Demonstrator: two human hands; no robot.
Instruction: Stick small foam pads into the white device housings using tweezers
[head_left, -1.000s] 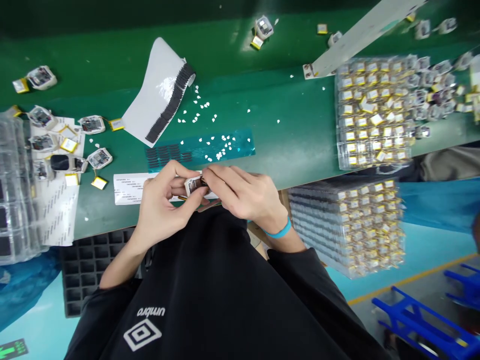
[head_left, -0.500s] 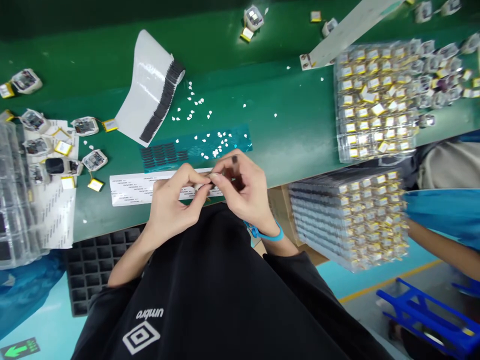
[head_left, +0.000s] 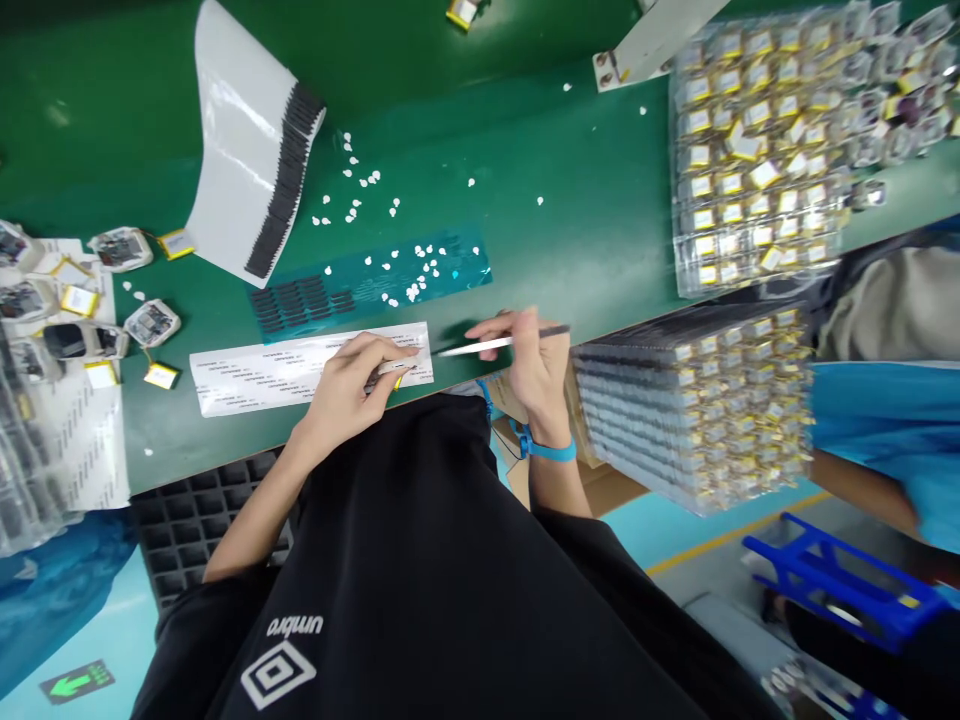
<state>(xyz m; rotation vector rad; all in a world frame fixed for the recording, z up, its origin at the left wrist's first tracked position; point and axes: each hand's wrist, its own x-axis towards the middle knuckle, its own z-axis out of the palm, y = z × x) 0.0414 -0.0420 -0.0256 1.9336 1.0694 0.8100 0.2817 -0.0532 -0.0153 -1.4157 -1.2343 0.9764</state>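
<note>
Right hand (head_left: 536,365) pinches a slim white stylus (head_left: 487,346), tip pointing left! Left hand (head_left: 349,385) clasps a small module (head_left: 391,372), mostly hidden, above the label sheet (head_left: 247,375).

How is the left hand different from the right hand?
The left hand pinches a small white piece above a printed white sheet, while the right hand holds a thin white tool. The right wrist wears a blue band; the left wrist shows none. Both hands are bare and come out of black sleeves.

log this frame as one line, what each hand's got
left hand: holds small white-edged part over printed label strip | right hand: holds slim white pen-like tool, tip toward part
</note>
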